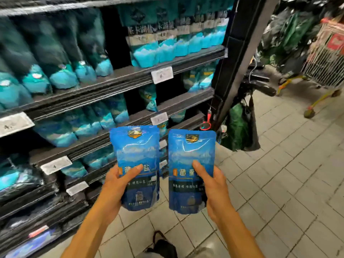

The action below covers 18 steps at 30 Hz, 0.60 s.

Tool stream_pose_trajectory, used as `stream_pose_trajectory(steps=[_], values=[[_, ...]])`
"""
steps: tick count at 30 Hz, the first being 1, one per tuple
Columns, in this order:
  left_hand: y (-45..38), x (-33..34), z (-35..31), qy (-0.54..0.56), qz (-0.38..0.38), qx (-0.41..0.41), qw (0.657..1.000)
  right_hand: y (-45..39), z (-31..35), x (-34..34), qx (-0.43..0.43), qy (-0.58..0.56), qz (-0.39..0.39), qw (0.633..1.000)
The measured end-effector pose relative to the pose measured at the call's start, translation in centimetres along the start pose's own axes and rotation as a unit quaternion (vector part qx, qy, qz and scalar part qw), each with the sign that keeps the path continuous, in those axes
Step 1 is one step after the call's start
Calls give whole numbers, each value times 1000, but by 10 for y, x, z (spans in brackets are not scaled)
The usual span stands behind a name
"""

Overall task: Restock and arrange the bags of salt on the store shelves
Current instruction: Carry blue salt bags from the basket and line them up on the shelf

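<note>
I hold two blue salt bags upright, side by side, above the tiled floor in front of the shelves. My left hand grips the left bag by its lower left side, thumb across the front. My right hand grips the right bag by its lower right side, thumb on the label. Rows of teal and blue salt bags stand on the dark shelves to the left.
White price tags hang on the shelf edges. A black upright post ends the shelving, with dark bags hanging from it. A shopping cart stands at the far right. Pale floor tiles spread to the right.
</note>
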<state>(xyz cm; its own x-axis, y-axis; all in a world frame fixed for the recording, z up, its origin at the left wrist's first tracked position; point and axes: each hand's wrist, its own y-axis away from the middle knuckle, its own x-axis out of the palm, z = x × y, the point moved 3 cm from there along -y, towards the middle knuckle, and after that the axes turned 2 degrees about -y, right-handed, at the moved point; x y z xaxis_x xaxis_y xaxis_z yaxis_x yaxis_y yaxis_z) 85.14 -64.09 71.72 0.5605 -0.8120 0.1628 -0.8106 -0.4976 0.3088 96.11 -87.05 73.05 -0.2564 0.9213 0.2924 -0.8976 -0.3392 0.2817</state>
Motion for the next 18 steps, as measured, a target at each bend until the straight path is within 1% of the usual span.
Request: stream_pose_trajectory(steps=[3, 7, 10, 15, 18], values=[[-14, -18, -26, 30, -32, 35, 998, -31, 15, 37, -6, 18, 43, 999], [-26, -42, -61, 26, -79, 85, 993, -66, 35, 82, -23, 30, 93, 995], [-29, -52, -92, 42, -111, 134, 984, -86, 54, 118, -38, 28, 141, 989], [-35, -64, -155, 40, -167, 193, 966, -113, 97, 182, -73, 18, 230, 970], [-35, -66, -197, 46, -208, 236, 948, -128, 131, 217, -89, 7, 293, 952]])
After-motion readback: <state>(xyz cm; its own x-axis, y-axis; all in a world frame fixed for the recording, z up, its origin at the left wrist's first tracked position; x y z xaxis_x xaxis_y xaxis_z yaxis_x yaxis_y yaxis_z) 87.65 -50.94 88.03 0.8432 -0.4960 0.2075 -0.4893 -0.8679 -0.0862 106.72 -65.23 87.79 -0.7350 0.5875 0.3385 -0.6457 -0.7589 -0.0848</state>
